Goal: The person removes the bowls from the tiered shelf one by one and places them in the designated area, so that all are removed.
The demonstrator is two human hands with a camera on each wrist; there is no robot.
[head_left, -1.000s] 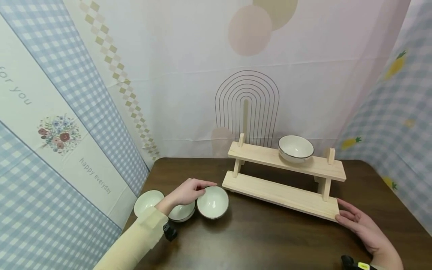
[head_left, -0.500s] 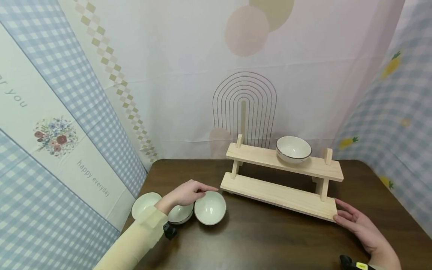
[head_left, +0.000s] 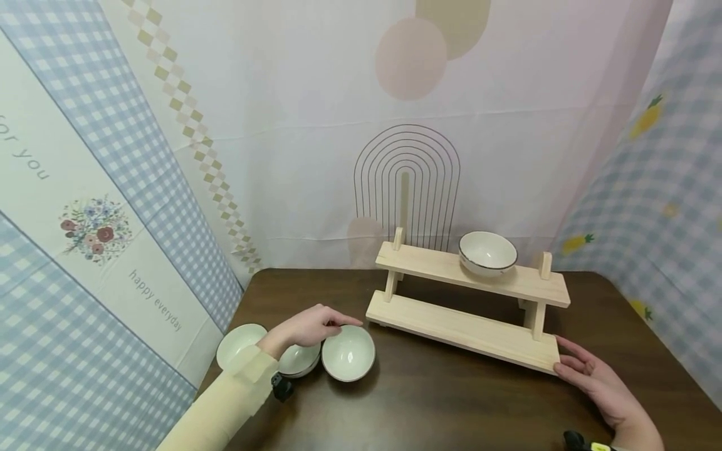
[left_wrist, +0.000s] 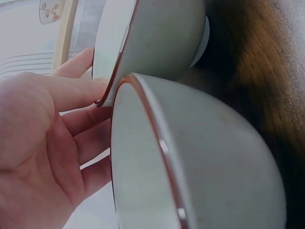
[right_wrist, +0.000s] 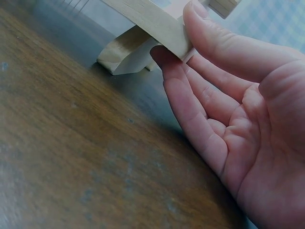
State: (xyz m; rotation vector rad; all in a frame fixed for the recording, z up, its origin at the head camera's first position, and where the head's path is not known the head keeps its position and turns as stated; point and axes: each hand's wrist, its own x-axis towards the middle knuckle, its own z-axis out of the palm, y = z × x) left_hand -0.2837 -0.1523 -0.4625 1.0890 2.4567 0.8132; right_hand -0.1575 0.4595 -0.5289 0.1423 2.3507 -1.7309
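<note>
At the left of the table, my left hand (head_left: 309, 324) pinches the far rim of a white bowl with a dark rim (head_left: 350, 354), thumb inside it. In the left wrist view, the thumb lies over the rim of that bowl (left_wrist: 157, 43), and a second bowl (left_wrist: 214, 152) sits close beside it. My right hand (head_left: 600, 382) holds the right end of the lower board of a two-tier wooden shelf (head_left: 457, 326). The right wrist view has the thumb above and fingers below the board (right_wrist: 152, 24). Another bowl (head_left: 487, 252) stands on the upper board.
Behind my left wrist are a partly covered bowl (head_left: 299, 362) and another bowl (head_left: 239, 341) near the left edge. The dark wooden table (head_left: 440, 401) meets a printed cloth backdrop (head_left: 304, 188) behind, with checked cloth (head_left: 637, 238) at the right.
The head view has shifted slightly, so the shelf and bowls appear a little further left and lower. Both hands keep their hold on the bowl and the shelf.
</note>
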